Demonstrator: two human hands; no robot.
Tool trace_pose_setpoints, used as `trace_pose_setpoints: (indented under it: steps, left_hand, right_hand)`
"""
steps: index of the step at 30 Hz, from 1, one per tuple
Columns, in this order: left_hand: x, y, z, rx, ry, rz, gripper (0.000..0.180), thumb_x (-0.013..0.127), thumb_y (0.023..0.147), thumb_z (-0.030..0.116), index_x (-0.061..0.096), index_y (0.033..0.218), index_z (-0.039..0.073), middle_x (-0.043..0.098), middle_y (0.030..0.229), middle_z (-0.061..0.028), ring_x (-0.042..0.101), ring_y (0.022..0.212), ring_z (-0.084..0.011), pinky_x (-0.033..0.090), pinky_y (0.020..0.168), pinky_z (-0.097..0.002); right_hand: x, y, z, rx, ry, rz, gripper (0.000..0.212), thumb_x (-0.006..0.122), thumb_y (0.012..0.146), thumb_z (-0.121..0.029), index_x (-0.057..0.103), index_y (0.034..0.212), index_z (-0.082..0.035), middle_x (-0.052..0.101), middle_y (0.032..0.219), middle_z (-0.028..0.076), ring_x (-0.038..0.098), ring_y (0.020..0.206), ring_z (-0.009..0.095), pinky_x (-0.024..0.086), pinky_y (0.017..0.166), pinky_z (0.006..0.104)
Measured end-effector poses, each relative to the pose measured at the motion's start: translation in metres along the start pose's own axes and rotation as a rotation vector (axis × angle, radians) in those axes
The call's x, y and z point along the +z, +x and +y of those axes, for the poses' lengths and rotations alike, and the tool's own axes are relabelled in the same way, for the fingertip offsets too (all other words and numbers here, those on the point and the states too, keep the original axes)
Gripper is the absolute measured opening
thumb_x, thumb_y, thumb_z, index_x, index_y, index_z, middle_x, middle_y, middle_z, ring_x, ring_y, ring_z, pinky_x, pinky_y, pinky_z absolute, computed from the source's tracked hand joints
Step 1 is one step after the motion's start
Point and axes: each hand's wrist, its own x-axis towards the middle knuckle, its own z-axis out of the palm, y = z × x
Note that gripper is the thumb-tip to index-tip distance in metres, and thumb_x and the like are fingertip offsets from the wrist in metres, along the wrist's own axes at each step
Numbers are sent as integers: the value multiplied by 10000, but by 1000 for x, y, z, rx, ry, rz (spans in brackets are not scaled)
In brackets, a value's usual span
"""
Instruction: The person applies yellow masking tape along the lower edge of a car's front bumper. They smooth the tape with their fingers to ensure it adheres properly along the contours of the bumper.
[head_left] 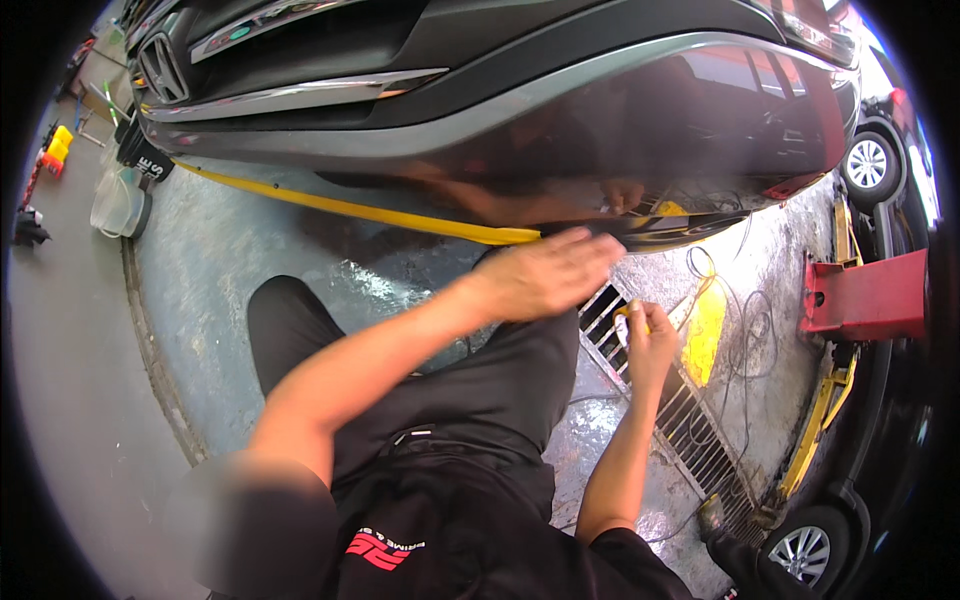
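Note:
A dark car bumper [560, 140] fills the upper part of the view. Along its lower edge runs a yellow strip [400, 222], ending near my left hand [553, 273]. That hand is flat, its slightly blurred fingers stretched out toward the bumper's underside; whether they touch it I cannot tell. Lower right, my right hand [652, 345] is closed on a small yellow-and-white roll [621, 327] that looks like tape, partly covered by the fingers. It is held above the floor grate, apart from the bumper.
A metal floor grate [690, 425] runs diagonally at my right, with loose black cable [745, 350] and a yellow plate [706, 330] beside it. Further right are a red lift arm [865, 295] and another dark car [905, 400]. Clear buckets [118, 203] stand far left.

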Motion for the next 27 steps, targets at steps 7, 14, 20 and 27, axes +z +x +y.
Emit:
trace_pose_setpoints:
  steps: [7,14,20,27]
  left_hand:
    - [-3,-65,-65,431,823,-31,644,386,1149,330,394,1712,19,297,1832,-112,267,1697,-262,166,1417,-471]
    - [-23,-54,-66,460,630,-71,656,418,1093,310,496,1639,-48,425,1762,-176,372,1652,-310,217,1408,-462]
    - [-23,-62,-75,442,354,36,573,473,1083,318,648,1523,-4,497,1717,-168,449,1612,-296,233,1405,-477]
    - [-33,-58,-72,447,-211,87,420,647,1048,332,736,1280,-7,735,1366,-219,702,1320,-339,475,1224,-456]
  right_hand:
    - [15,-25,-19,-75,-130,-18,287,736,1098,-249,770,1036,29,729,818,50,596,713,77,484,642,285]
    - [22,-57,-72,48,-82,12,257,720,1110,-228,771,1057,18,715,815,1,542,656,50,439,594,259]
    - [13,-90,-144,43,-89,8,210,723,1104,-183,772,1105,21,762,839,21,601,668,58,491,609,260]
    - [26,-114,-220,73,-268,-139,211,698,1093,-216,772,1135,-22,715,787,101,670,671,161,543,667,322]
